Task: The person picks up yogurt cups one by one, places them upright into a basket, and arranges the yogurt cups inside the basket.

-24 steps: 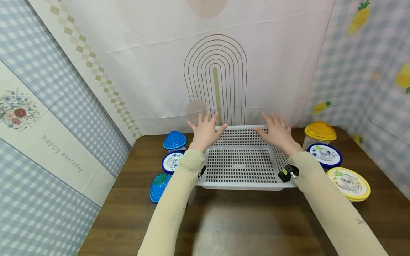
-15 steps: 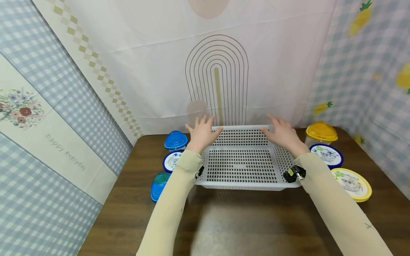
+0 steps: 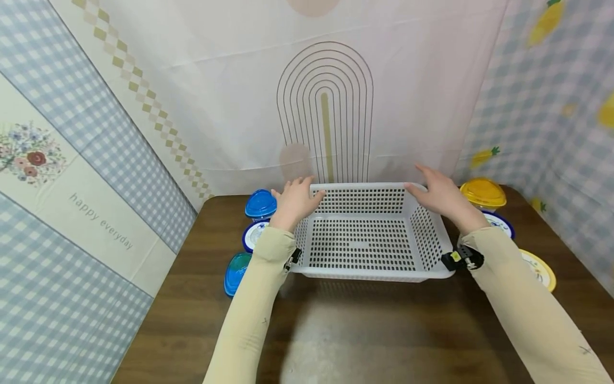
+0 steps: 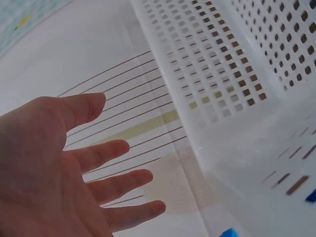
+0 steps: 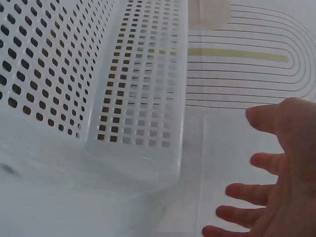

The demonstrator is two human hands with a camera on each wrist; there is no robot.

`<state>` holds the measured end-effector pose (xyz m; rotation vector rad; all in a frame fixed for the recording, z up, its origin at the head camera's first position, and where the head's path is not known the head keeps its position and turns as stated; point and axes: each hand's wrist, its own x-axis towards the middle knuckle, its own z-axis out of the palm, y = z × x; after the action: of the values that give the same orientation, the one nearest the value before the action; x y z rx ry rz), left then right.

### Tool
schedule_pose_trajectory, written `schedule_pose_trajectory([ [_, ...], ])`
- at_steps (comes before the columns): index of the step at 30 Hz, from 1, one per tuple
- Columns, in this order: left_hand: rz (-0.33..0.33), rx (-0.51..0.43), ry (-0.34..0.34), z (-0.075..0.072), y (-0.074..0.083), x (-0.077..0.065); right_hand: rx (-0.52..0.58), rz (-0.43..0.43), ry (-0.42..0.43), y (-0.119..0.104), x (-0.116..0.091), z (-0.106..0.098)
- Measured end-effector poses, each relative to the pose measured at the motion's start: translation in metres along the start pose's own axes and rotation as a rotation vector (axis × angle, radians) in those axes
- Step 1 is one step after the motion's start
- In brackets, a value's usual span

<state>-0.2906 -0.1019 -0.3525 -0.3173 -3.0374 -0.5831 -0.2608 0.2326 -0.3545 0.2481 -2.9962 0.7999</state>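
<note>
Basket (image 3: 364, 234), white plastic with perforated walls and floor, sits on the brown table (image 3: 364, 330) mid-back, its far wall close to the curtain (image 3: 230, 106). Nothing visible inside it. Table takes up the lower half of the head view; curtain with an arch line pattern hangs behind, checked cloths on both sides.

Left hand (image 3: 293, 198) is at the basket's far left corner, fingers straight and spread, holding nothing; the left wrist view shows the palm (image 4: 44, 168) facing the basket's outer wall (image 4: 207, 64) with a clear gap, not touching. Right hand (image 3: 441, 194) is at the far right corner, fingers likewise loose and spread, gripping nothing; the right wrist view shows the hand (image 5: 281, 173) just beside the basket corner (image 5: 143, 98), apart from it. In the head view the fingertips of both hands overlap the rim, so contact there cannot be told from that view alone.

Beige sleeves run from the bottom edge up to both wrists, a small black device at each wrist.

Left of the basket: blue tub (image 3: 260, 204) at the back, round blue-rimmed lid (image 3: 253, 235) in front of it, blue lid (image 3: 234, 272) nearest. Right of the basket: yellow tub (image 3: 482, 193), blue-rimmed lid (image 3: 502, 224) partly behind the right arm, yellow-rimmed lid (image 3: 541, 269) nearest.
</note>
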Motion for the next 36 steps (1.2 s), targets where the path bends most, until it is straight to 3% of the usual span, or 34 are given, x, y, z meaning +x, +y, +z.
schedule_pose_trajectory([
  [7,-0.011,-0.061,-0.018,-0.011,0.000,-0.014,0.001,-0.029,-0.084,0.002,-0.023,-0.007],
  [19,0.057,-0.105,-0.039,-0.028,-0.001,-0.034,0.017,0.064,-0.145,0.012,-0.046,0.012],
  [26,0.134,-0.127,-0.066,-0.036,-0.003,-0.052,0.072,0.045,-0.120,0.024,-0.060,0.029],
  [36,0.205,-0.163,-0.043,-0.035,-0.021,-0.077,0.235,0.120,-0.059,0.032,-0.068,0.049],
])
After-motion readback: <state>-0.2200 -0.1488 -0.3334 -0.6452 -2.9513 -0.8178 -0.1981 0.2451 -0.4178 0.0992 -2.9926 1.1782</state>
